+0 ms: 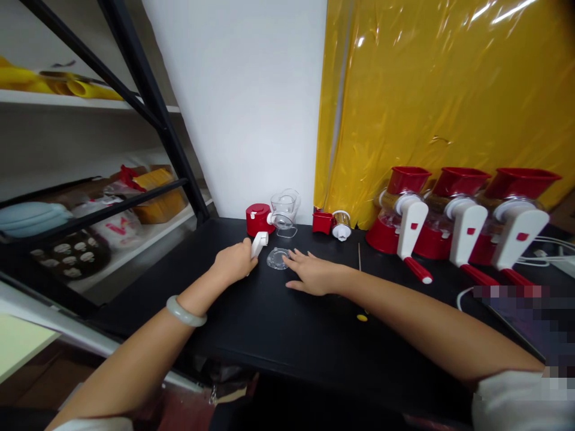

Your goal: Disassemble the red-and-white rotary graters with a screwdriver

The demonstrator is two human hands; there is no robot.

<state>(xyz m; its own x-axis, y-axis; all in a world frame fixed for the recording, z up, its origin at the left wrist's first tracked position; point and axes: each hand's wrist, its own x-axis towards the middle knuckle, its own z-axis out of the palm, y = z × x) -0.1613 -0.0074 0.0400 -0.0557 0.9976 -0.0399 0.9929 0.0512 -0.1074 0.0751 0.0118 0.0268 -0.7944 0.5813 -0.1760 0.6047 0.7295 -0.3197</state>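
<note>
My left hand [234, 262] is closed around a white crank handle [259, 244], whose upper end sticks out above the fingers. With fingers spread, my right hand [312, 273] reaches over the black tabletop, its fingertips at the edge of a clear plastic disc [277, 258]; whether they touch it I cannot tell. Behind the disc stand a red base [259, 219] and a clear plastic hopper housing [284, 211]. To their right lie a red pusher [322, 222] and a metal grater drum [342, 224] with a white end.
Several assembled red-and-white rotary graters [412, 209] stand in a row at right, handles toward me. A screwdriver with a yellow end [362, 318] lies beyond my right forearm. White cables [539, 254] and a dark screen [516, 323] are far right; a black-framed shelf [153, 114] rises at left.
</note>
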